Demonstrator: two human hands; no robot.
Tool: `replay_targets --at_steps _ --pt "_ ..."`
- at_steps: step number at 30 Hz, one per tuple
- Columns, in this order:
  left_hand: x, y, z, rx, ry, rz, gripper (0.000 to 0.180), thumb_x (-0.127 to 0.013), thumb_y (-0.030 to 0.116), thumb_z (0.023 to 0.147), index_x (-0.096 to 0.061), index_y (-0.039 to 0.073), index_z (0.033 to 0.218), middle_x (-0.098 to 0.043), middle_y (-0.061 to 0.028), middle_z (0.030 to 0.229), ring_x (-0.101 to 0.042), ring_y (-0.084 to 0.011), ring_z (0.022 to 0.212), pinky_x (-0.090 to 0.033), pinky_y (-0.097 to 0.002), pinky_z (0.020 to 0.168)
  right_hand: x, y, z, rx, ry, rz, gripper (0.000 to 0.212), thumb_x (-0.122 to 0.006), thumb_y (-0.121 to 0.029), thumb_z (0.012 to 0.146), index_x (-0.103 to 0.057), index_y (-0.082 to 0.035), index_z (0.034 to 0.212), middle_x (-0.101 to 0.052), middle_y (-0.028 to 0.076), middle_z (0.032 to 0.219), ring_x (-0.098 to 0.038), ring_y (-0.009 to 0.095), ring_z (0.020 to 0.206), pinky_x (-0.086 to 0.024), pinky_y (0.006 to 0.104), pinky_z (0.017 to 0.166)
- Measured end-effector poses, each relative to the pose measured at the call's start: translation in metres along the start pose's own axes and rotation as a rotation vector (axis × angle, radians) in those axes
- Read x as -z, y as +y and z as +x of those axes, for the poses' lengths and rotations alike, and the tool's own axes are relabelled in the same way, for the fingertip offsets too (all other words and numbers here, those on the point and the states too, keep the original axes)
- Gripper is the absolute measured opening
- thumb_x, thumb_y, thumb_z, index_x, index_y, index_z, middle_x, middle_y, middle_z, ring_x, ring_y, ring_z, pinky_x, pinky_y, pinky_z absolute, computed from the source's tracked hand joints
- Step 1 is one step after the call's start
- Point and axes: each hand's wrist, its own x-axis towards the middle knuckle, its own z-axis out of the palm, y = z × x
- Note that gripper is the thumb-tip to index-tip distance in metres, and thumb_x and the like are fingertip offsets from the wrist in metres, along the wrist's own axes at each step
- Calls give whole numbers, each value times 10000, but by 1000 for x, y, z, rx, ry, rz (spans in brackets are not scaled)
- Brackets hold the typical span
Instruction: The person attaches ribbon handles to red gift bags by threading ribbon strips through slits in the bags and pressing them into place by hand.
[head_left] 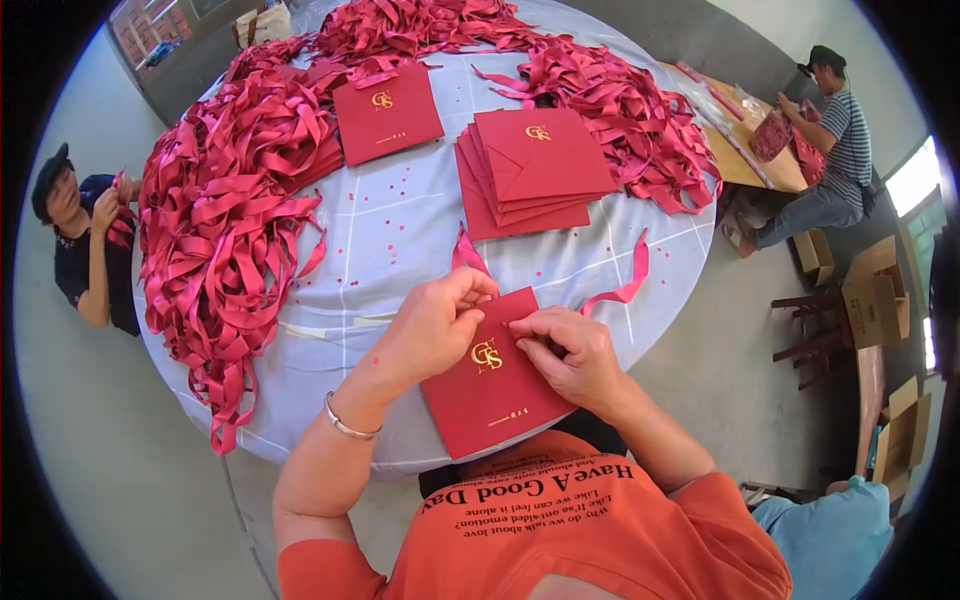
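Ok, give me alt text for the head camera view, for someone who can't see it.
Two bare hands, left hand and right hand, hold a red envelope with a red ribbon at its top edge, over a round table heaped with ribbons and an envelope stack.

Orange printed T-shirt (560, 520), silver bracelet (348, 425)

Both hands (500, 335) close together, fingers seemingly pinched

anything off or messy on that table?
Mostly orderly. The stack of red envelopes is fanned askew rather than squared. Small red specks lie scattered over the tablecloth, and ribbons from the left heap spill over its edge.
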Motion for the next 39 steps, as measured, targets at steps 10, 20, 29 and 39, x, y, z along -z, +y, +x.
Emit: replay_targets --at_steps 10,20,29,39 --pt "2 13 -1 135 -53 141 163 -598 -5 856 -605 -48 1013 -693 -138 876 -643 -141 801 -514 -284 711 -7 -1 -2 297 89 -289 237 -778 -54 721 -685 -53 938 -679 89 870 -674 251 768 -544 350 631" --pt "-9 7 -2 8 59 29 218 -568 -72 858 -566 -24 1071 -694 -96 898 -619 -92 794 -492 -246 681 -9 1 -3 340 113 -307 220 -761 -23 700 -688 -49 906 -649 71 862 -660 241 761 -532 345 616" --pt "7 12 1 253 -94 -287 284 -544 -96 871 -523 14 1132 -659 -37 1003 -576 -37 883 -459 -186 749 -7 -6 -1 323 78 -268 200 -725 -35 705 -670 -53 896 -635 76 892 -656 245 790 -532 359 667" --pt "5 11 0 262 -109 -349 238 -560 -56 853 -525 -19 1086 -691 -81 924 -581 -55 790 -468 -219 661 1 -7 -2 -116 42 147 152 -712 7 790 -665 3 934 -688 101 819 -665 172 694 -510 282 617"
